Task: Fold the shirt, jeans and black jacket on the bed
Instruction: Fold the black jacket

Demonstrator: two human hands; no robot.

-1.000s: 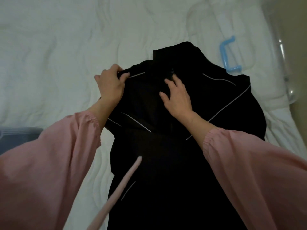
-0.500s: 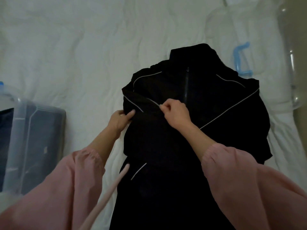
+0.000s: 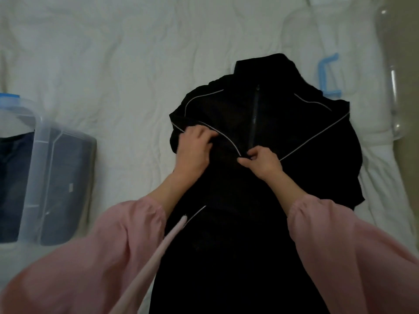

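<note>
jacket: black jacket (image 3: 294, 123) flat on the bed (image 3: 113, 64), zipper (image 3: 254, 118) facing up, long axis running straight away from the person
hands: left hand (image 3: 193, 150) grips fabric just left of the zipper, right hand (image 3: 264, 163) pinches it at the zipper
next, my guess: the unfolded side is right of the zipper, so right hand's nearer

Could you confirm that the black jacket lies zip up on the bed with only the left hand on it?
Not only the left hand: in the head view the right hand also pinches the jacket, beside the zip. The rest holds.
</note>
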